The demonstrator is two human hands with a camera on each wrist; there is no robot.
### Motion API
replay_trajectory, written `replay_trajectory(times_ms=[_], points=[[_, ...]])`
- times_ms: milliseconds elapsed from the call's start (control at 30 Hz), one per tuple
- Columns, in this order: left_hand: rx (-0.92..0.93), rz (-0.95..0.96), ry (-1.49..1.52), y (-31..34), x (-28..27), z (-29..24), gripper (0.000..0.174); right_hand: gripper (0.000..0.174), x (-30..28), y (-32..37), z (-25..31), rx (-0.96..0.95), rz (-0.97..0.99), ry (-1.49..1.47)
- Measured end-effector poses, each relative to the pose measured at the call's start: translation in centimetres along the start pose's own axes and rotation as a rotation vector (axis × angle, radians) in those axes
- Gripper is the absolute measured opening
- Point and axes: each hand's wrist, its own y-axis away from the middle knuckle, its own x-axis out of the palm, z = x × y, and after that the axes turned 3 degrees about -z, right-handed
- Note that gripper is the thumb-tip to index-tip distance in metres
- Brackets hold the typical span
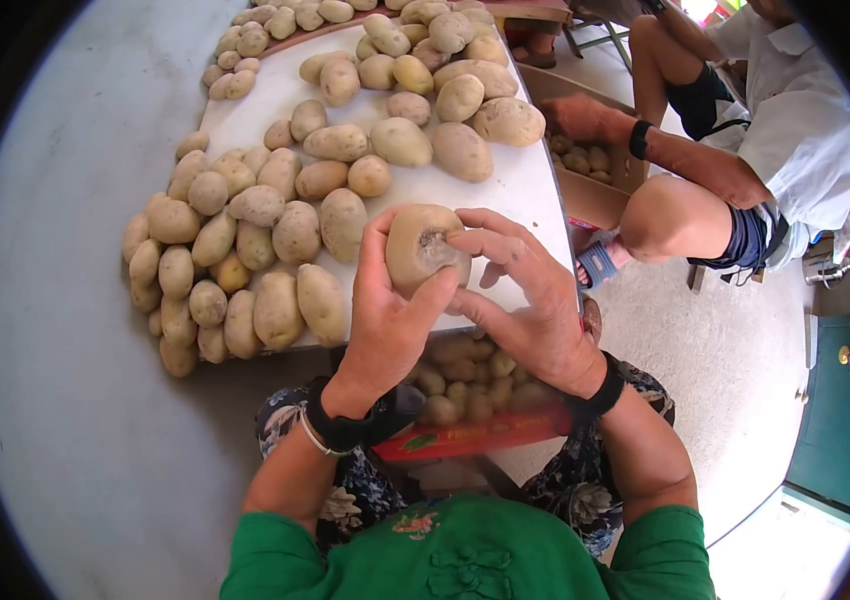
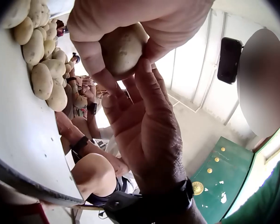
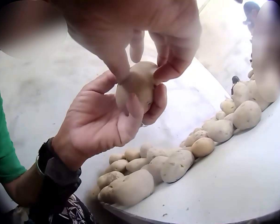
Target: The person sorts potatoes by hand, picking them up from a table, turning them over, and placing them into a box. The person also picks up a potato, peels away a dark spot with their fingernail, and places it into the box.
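Observation:
A pale potato (image 1: 408, 240) with a dark, rough hollow on one side is held up over the table's near edge. My left hand (image 1: 382, 325) grips it from the left, the thumb lying along its lower side. My right hand (image 1: 535, 305) meets it from the right, index fingertip at the hollow and thumb at the lower edge. In the right wrist view, thumb and fingers of the right hand (image 3: 144, 30) pinch the potato (image 3: 139, 84) from above, while the left hand (image 3: 100, 116) cups it below. The left wrist view shows the potato (image 2: 123, 51) between both hands.
Many potatoes (image 1: 295, 230) lie in groups on the white table (image 1: 520, 215). A red-edged box (image 1: 470, 440) of potatoes sits below, between the knees. Another person (image 1: 735, 150) sits at the right, one arm over a cardboard box (image 1: 585, 195) with potatoes in it.

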Motion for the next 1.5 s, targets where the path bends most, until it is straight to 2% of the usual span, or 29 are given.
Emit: replay_trajectory(times_ms=[100, 167, 233, 467, 700, 833, 900, 1200, 1500], points=[[-0.001, -0.002, -0.029, 0.13, -0.21, -0.45, 0.05, 0.047, 0.3, 0.05, -0.03, -0.067, -0.003, 0.052], [-0.003, 0.002, -0.038, 0.16, -0.23, -0.3, 0.05, 0.049, 0.42, 0.17, 0.16, -0.058, -0.004, 0.048], [0.074, 0.008, -0.103, 0.2, -0.54, 0.17, 0.05, 0.05, 0.69, 0.04, 0.31, -0.05, -0.008, 0.039], [0.015, 0.0, -0.079, 0.49, -0.29, -0.46, 0.051, 0.048, 0.71, 0.11, 0.23, -0.086, 0.018, 0.079], [0.072, 0.048, -0.212, 0.36, -0.99, -0.01, 0.053, 0.047, 0.96, 0.28, 0.13, -0.105, 0.001, 0.095], [0.099, 0.001, -0.234, 0.49, -0.45, -0.24, 0.053, 0.046, 0.7, 0.2, 0.34, -0.102, 0.016, 0.102], [0.107, 0.011, -0.264, 0.43, -0.81, -0.13, 0.053, 0.044, 0.61, 0.24, 0.36, -0.038, 0.06, 0.096], [0.117, 0.024, -0.29, 0.5, -0.87, 0.08, 0.053, 0.041, 0.38, 0.14, 0.22, -0.042, 0.084, 0.051], [0.095, 0.043, -0.302, 0.67, -0.71, -0.55, 0.055, 0.04, 0.85, 0.49, 0.07, -0.059, 0.02, 0.035]])
